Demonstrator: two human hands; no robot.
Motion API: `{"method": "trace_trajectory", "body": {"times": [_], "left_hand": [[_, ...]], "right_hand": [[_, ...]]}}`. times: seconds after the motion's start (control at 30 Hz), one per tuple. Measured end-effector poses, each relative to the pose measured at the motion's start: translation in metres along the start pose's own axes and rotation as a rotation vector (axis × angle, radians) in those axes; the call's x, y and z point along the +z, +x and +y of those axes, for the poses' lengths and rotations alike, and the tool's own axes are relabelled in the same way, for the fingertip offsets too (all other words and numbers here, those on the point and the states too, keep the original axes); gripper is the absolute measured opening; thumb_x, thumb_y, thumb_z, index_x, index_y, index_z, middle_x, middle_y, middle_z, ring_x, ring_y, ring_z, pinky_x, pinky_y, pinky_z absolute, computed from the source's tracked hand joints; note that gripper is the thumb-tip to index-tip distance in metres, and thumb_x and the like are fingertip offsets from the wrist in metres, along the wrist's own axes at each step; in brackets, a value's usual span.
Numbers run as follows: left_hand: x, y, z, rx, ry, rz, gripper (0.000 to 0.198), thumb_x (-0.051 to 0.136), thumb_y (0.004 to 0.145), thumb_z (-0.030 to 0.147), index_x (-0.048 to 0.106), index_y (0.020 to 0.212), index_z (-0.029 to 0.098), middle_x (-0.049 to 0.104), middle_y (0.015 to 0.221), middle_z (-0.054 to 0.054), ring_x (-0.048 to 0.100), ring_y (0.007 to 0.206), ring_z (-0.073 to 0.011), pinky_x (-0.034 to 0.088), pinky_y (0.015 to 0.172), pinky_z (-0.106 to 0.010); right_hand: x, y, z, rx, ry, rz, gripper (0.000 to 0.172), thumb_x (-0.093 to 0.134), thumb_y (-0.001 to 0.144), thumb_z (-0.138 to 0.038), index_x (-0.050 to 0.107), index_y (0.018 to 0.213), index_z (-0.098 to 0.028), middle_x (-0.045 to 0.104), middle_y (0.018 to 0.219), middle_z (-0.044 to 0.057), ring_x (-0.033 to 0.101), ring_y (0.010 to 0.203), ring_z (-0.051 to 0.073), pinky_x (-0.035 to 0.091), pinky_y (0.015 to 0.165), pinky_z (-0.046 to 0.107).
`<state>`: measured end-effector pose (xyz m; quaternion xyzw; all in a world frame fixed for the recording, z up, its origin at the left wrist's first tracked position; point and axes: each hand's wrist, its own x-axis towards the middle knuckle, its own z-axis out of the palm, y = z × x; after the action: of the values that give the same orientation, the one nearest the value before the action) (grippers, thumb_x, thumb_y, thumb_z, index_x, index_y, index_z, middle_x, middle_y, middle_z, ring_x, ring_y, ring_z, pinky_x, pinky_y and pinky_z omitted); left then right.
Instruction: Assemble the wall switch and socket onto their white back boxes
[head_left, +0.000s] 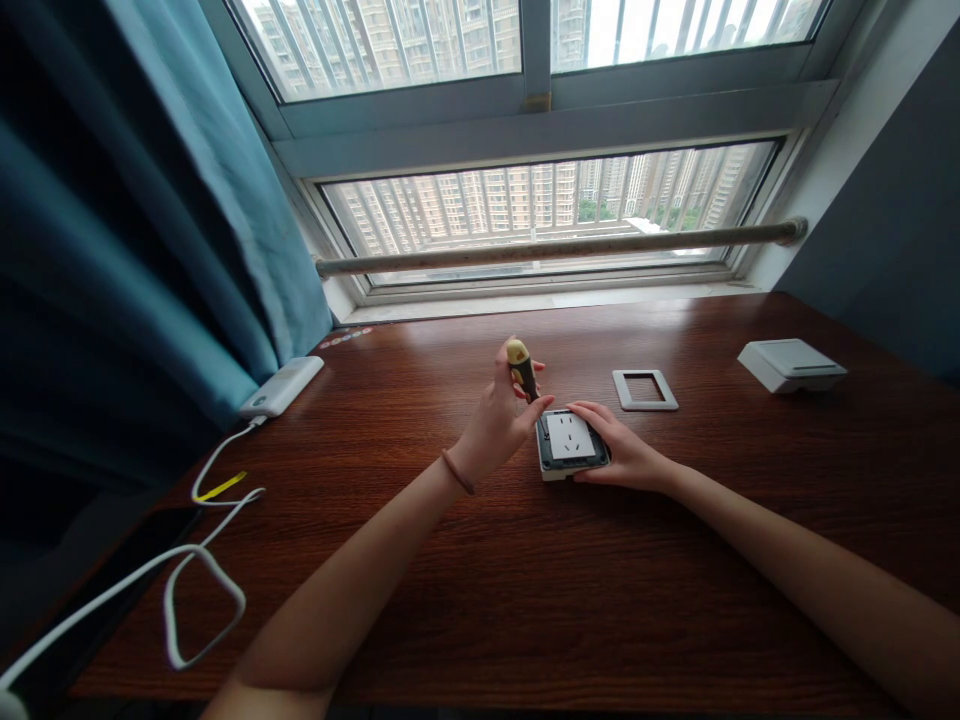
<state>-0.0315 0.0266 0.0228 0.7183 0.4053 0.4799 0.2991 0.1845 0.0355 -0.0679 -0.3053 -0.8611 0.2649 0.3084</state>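
A wall socket (571, 437) with a white face, a dark inner frame and a white box under it lies on the wooden table. My left hand (499, 415), with a brown band at the wrist, is closed round a screwdriver (522, 368) with a yellow and black handle. The screwdriver slants down toward the socket's upper left edge; its tip is too small to make out. My right hand (619, 452) grips the socket from the right side, fingers along the far edge and thumb at the near edge. Beyond it to the right lies a white cover frame (646, 390).
A white box (792, 365) sits at the table's far right. On the left are a white power strip (283, 387), its looping white cable (206, 552) and a yellow tie (223, 487). A blue curtain (202, 200) hangs left; a metal rail (555, 250) crosses the window behind.
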Motion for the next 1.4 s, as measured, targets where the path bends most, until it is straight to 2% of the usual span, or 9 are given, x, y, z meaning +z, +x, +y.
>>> {"method": "trace_trajectory", "body": {"times": [0.13,0.33,0.5,0.6,0.8,0.93,1.03,1.23,1.4], "left_hand": [[-0.001,0.0,0.003,-0.06,-0.295,-0.144,0.059,0.056,0.079,0.013,0.026,0.129,0.025,0.054,0.118,-0.01,0.053,0.111,-0.02,0.041,0.094,-0.037],[-0.007,0.004,0.005,-0.067,-0.369,-0.227,0.052,0.056,0.08,0.016,0.032,0.126,0.021,0.06,0.11,-0.01,0.058,0.104,-0.0207,0.044,0.09,-0.036],[-0.008,0.003,-0.003,-0.074,-0.006,0.021,0.057,0.074,0.065,0.028,0.049,0.115,0.018,0.061,0.083,-0.003,0.06,0.079,-0.0181,0.048,0.077,-0.033],[-0.007,0.002,-0.007,-0.058,0.11,0.122,0.053,0.076,0.062,0.032,0.054,0.108,0.018,0.059,0.084,-0.003,0.057,0.078,-0.0178,0.047,0.077,-0.033],[-0.007,0.003,0.003,-0.124,-0.348,-0.171,0.05,0.063,0.075,0.015,0.04,0.119,0.02,0.055,0.116,-0.01,0.05,0.114,-0.0205,0.041,0.095,-0.035],[-0.011,0.005,0.01,-0.138,-0.405,-0.247,0.041,0.059,0.077,0.013,0.043,0.115,0.018,0.059,0.113,-0.011,0.053,0.112,-0.021,0.04,0.097,-0.037],[-0.011,0.006,0.006,-0.14,-0.346,-0.192,0.047,0.064,0.074,0.017,0.043,0.116,0.016,0.064,0.099,-0.009,0.061,0.096,-0.0201,0.046,0.087,-0.036],[-0.002,0.001,-0.011,-0.134,0.082,0.099,0.048,0.07,0.069,0.03,0.048,0.11,0.017,0.059,0.083,-0.003,0.059,0.076,-0.0164,0.049,0.074,-0.033],[0.0,0.002,-0.004,-0.15,-0.229,-0.134,0.032,0.058,0.077,0.014,0.045,0.106,0.016,0.057,0.106,-0.009,0.055,0.105,-0.0192,0.044,0.092,-0.035]], "right_hand": [[0.0,0.0,0.0,0.005,0.008,0.0,0.093,0.074,0.062,-0.043,0.025,0.138,-0.022,0.03,0.136,0.015,0.029,0.128,0.032,0.027,0.106,0.047],[-0.001,0.0,-0.001,0.003,0.0,0.002,0.093,0.074,0.063,-0.043,0.025,0.138,-0.022,0.03,0.136,0.014,0.03,0.127,0.032,0.027,0.106,0.046],[-0.001,0.0,-0.001,0.005,-0.013,-0.007,0.092,0.075,0.063,-0.041,0.026,0.138,-0.02,0.03,0.136,0.015,0.03,0.127,0.031,0.027,0.106,0.045],[-0.001,0.0,-0.001,0.008,-0.012,-0.012,0.092,0.075,0.063,-0.041,0.025,0.138,-0.021,0.03,0.136,0.015,0.029,0.127,0.031,0.027,0.106,0.046],[-0.001,0.0,-0.001,0.0,-0.013,-0.004,0.093,0.075,0.063,-0.041,0.025,0.138,-0.02,0.03,0.135,0.015,0.03,0.127,0.031,0.027,0.106,0.045],[-0.001,-0.001,-0.001,-0.001,-0.009,-0.005,0.092,0.074,0.063,-0.042,0.025,0.138,-0.02,0.03,0.136,0.015,0.029,0.127,0.031,0.026,0.107,0.045],[-0.001,-0.001,0.0,0.002,-0.006,-0.005,0.093,0.074,0.063,-0.043,0.025,0.138,-0.02,0.03,0.136,0.015,0.03,0.127,0.031,0.027,0.107,0.045],[0.0,0.0,0.001,-0.005,-0.008,-0.005,0.093,0.074,0.063,-0.043,0.025,0.139,-0.021,0.03,0.136,0.015,0.029,0.128,0.031,0.026,0.107,0.045],[0.0,-0.001,0.002,-0.004,-0.007,-0.003,0.093,0.074,0.063,-0.044,0.024,0.139,-0.022,0.031,0.136,0.014,0.03,0.127,0.032,0.027,0.106,0.047]]}}
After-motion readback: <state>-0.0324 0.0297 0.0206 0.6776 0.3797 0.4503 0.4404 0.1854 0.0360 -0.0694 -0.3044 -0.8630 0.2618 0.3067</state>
